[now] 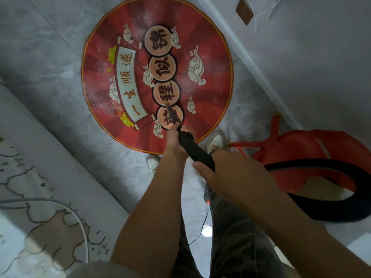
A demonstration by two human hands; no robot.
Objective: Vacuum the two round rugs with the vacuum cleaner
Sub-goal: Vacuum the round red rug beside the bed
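— Where's the rug?
— The round red rug (210,63), flat and speckled white, lies just past my fingers.
— And your hands?
— Left hand (175,140) in front, right hand (224,173) behind, fingers curled round the black tube (192,147).

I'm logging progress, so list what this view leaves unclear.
Nozzle tip: small, dark; contact with red rug unclear, head view.
Vacuum cleaner: cut by right edge, head view.
Pale rug: cut by left edge; roundness unconfirmed.
Wand: partly covered by left hand and right hand.
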